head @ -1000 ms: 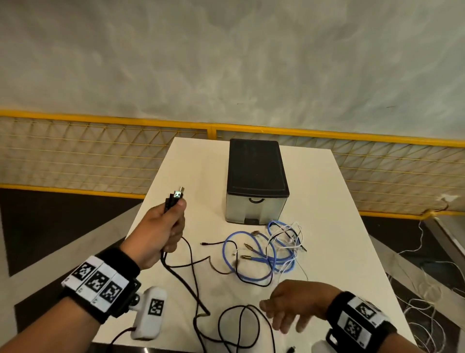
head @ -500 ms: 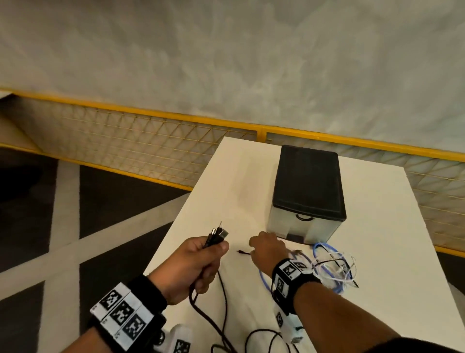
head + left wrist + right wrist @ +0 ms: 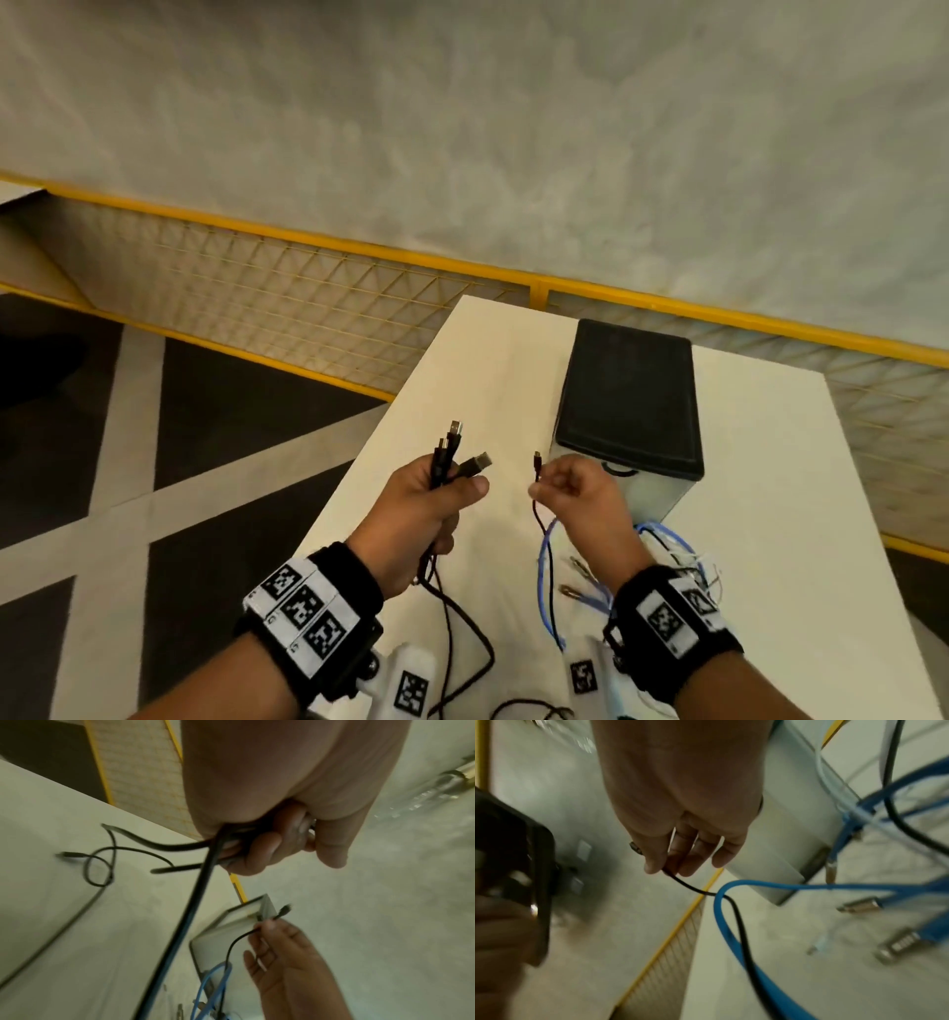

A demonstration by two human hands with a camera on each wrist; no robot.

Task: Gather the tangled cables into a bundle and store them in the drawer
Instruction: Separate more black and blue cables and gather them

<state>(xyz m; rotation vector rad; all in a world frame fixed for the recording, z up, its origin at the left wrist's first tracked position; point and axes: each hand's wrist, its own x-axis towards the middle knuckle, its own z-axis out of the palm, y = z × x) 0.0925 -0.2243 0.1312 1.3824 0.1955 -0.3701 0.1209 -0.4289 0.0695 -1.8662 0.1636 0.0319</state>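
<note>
My left hand (image 3: pixel 426 506) is raised over the white table (image 3: pixel 770 514) and grips several black cable ends (image 3: pixel 452 460), their USB plugs sticking up out of the fist. In the left wrist view my left hand (image 3: pixel 270 845) is curled round those black cables (image 3: pixel 195 902), which trail down to the table. My right hand (image 3: pixel 575 493) pinches a thin black cable (image 3: pixel 537 473) just below its small plug. The blue cable (image 3: pixel 547 580) and white wires lie tangled under my right wrist. The small drawer box (image 3: pixel 629 395) with a black top stands behind, its drawer closed.
The table's left edge drops to a dark floor with pale stripes (image 3: pixel 102 462). A yellow-framed mesh fence (image 3: pixel 308 298) runs behind the table, in front of a grey wall. More black cable loops (image 3: pixel 462 663) lie at the near edge of the table.
My right hand has lifted the thin black cable's end off the table and brought it up beside my left hand. My left hand keeps its grip on the black cable ends.
</note>
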